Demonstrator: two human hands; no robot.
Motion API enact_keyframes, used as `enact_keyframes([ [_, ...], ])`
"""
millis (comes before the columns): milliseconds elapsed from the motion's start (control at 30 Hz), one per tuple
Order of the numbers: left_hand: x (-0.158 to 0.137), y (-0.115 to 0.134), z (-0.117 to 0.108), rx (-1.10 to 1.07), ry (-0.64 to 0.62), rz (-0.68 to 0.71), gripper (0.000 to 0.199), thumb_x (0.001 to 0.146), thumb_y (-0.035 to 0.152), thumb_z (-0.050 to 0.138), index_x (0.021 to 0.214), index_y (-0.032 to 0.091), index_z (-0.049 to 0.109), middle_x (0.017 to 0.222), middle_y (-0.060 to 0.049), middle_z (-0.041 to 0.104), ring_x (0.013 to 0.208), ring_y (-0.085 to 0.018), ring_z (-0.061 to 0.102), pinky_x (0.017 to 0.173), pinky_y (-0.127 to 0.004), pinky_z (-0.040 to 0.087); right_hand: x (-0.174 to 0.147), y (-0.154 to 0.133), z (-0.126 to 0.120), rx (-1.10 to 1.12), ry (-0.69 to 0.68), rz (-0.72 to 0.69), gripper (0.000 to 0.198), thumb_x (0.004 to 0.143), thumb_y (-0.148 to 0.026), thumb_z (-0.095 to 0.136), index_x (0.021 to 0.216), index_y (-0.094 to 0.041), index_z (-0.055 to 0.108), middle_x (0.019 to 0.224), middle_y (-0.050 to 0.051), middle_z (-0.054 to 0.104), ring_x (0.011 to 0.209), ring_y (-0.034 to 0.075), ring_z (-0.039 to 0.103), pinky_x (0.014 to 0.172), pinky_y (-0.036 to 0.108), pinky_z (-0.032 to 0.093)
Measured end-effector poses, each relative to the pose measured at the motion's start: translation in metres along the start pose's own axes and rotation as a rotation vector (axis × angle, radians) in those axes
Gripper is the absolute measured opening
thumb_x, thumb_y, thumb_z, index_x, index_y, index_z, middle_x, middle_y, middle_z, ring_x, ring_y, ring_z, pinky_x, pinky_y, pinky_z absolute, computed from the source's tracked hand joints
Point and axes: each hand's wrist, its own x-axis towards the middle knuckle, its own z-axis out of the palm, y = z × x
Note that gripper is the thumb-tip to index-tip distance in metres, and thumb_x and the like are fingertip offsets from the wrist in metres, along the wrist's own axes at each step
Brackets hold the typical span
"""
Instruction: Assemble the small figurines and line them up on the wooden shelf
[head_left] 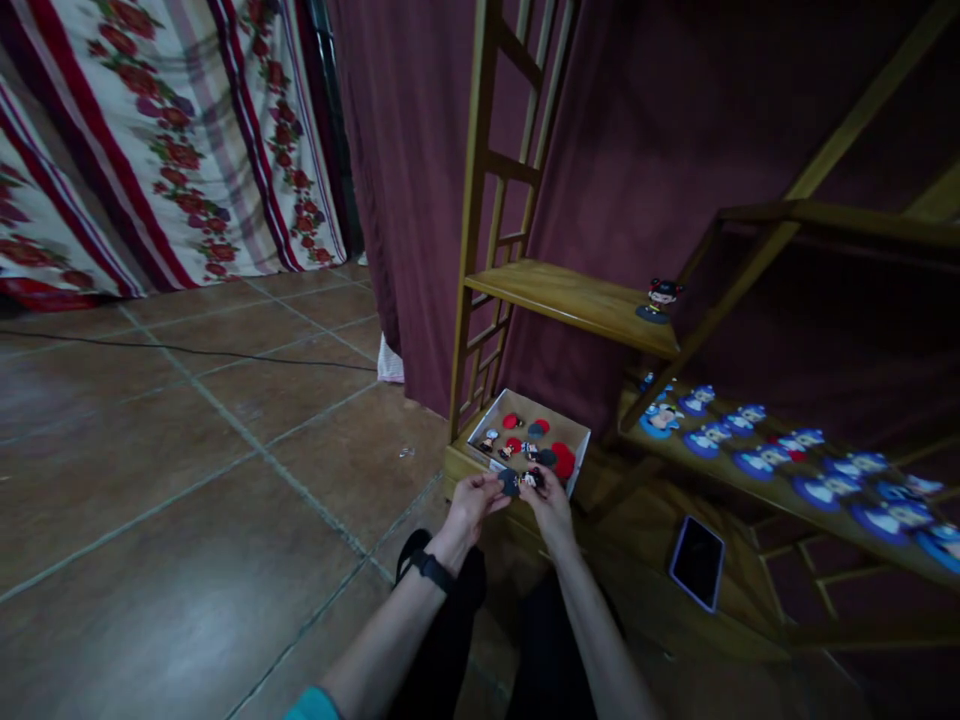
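My left hand (478, 502) is closed, its fingertips pinching a dark grey round base (509, 482). Right beside it, my right hand (553, 510) grips a small dark-haired figurine (531, 480); whether figurine and base are joined, I cannot tell. Both hands are held at the near edge of a shallow white-edged cardboard box (581, 432). Inside the box lie several small figurines, red discs and dark grey discs, among them a large red disc (562, 460).
The box stands on the low level of a wooden shelf unit (574, 300). One figurine (663, 298) stands on the board above. Several blue-and-white figurines (765, 456) line a shelf at right, with a phone (697, 563) below. A black cable (195, 350) crosses the tiled floor.
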Motion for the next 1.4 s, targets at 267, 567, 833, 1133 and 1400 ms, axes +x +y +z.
enact_keyframes([
  [267, -0.018, -0.014, -0.014, -0.003, -0.046, -0.012, 0.018, 0.059, 0.012, 0.073, 0.073, 0.009, 0.064, 0.067, -0.007, 0.067, 0.058, -0.013, 0.063, 0.062, -0.025, 0.054, -0.025, 0.005, -0.001, -0.210, -0.014, -0.092, 0.036, 0.069, -0.036, 0.057, 0.101, -0.020, 0.055, 0.099, 0.005, 0.063, 0.085, 0.018, 0.062, 0.079, 0.034, 0.048],
  [567, -0.018, -0.016, -0.016, 0.064, -0.089, -0.033, 0.023, 0.055, 0.016, 0.077, 0.073, 0.007, 0.066, 0.067, -0.009, 0.068, 0.055, -0.013, 0.063, 0.059, -0.024, 0.054, -0.031, 0.007, -0.005, -0.345, 0.005, -0.146, 0.037, 0.069, -0.035, 0.055, 0.103, -0.020, 0.055, 0.099, 0.006, 0.064, 0.083, 0.018, 0.062, 0.075, 0.033, 0.049],
  [833, -0.011, -0.018, -0.017, 0.075, -0.107, -0.071, 0.024, 0.054, 0.017, 0.077, 0.072, 0.007, 0.066, 0.066, -0.010, 0.068, 0.054, -0.014, 0.063, 0.057, -0.025, 0.054, -0.027, 0.008, -0.011, -0.384, -0.051, -0.172, 0.036, 0.069, -0.033, 0.054, 0.102, -0.021, 0.056, 0.101, 0.006, 0.063, 0.088, 0.019, 0.061, 0.080, 0.034, 0.047],
  [1133, -0.009, -0.022, -0.019, 0.063, -0.116, -0.065, 0.022, 0.053, 0.013, 0.077, 0.071, 0.006, 0.066, 0.066, -0.010, 0.068, 0.057, -0.015, 0.064, 0.059, -0.027, 0.054, -0.025, 0.014, -0.015, -0.420, -0.077, -0.185, 0.030, 0.068, -0.031, 0.053, 0.097, -0.021, 0.056, 0.095, 0.003, 0.063, 0.088, 0.019, 0.059, 0.081, 0.034, 0.045],
  [1400, -0.004, -0.026, -0.020, 0.134, -0.114, -0.059, 0.022, 0.054, 0.014, 0.076, 0.071, 0.006, 0.065, 0.062, -0.008, 0.067, 0.051, -0.014, 0.062, 0.056, -0.026, 0.053, -0.021, 0.023, -0.017, -0.531, -0.120, -0.171, 0.026, 0.068, -0.025, 0.051, 0.093, -0.021, 0.055, 0.086, 0.002, 0.063, 0.079, 0.018, 0.059, 0.075, 0.032, 0.046],
])
